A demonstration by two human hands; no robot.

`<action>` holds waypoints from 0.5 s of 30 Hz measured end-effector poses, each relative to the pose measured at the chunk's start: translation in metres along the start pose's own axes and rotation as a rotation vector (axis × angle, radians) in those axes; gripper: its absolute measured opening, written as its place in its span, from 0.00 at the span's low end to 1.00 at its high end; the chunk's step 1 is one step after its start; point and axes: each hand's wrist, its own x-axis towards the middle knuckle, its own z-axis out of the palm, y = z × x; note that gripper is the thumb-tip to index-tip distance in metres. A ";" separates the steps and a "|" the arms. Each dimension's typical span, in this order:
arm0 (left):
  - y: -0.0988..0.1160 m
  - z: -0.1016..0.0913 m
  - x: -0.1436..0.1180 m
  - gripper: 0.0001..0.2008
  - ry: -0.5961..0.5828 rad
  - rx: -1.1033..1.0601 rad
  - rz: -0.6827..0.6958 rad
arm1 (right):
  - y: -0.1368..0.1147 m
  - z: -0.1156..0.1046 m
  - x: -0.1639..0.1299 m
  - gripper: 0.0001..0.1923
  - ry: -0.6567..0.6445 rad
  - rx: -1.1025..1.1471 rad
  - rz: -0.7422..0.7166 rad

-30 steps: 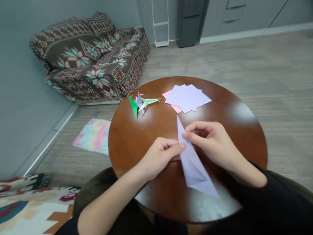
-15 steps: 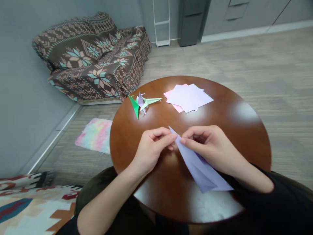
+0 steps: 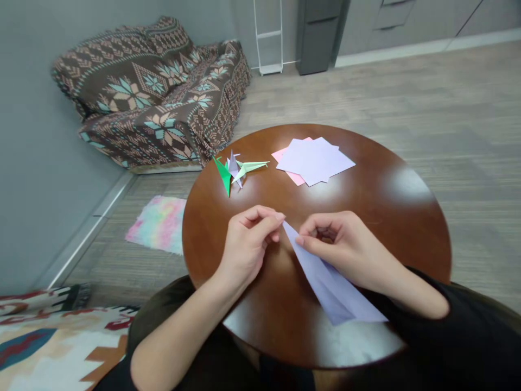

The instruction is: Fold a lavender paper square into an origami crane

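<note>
Pinching the narrow tip of a folded lavender paper [image 3: 325,277], the person's left hand [image 3: 246,247] has thumb and fingers pressed together right at the point, over the middle of the round wooden table [image 3: 407,217]. Just beside it, the right hand [image 3: 342,247] grips the same paper a little further along, thumb and forefinger closed on the upper edge near the tip, the other fingers curled underneath. Both hands hold the one piece, close together but not quite touching each other.

That paper is a long, slim, kite-like shape. It runs from the pinched tip down toward the person's right, its wider end lying near the table's near edge, partly under the right wrist and a black sleeve [image 3: 468,336].

Farther across the tabletop, well apart from the hands, sits a loose stack of flat square sheets [image 3: 313,160], lavender on top with pink corners poking out beneath. To its left lie finished paper cranes [image 3: 236,171], one dark green, one pale green and one lavender, bunched so that they touch.

Beyond the table, a couch under a patterned brown throw [image 3: 154,103] stands against the grey wall, and a small pastel rug [image 3: 158,225] lies on the wood floor beside it.
</note>
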 end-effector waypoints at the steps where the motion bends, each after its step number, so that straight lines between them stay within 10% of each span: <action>1: 0.001 -0.001 0.002 0.08 0.016 -0.011 0.012 | 0.000 0.000 0.000 0.09 -0.003 0.000 -0.001; 10: 0.000 -0.003 -0.005 0.11 -0.317 0.191 -0.159 | 0.009 -0.005 0.006 0.08 0.160 0.188 -0.016; 15: -0.006 -0.001 -0.006 0.11 -0.295 0.100 -0.225 | 0.008 -0.001 0.003 0.07 0.151 0.222 -0.015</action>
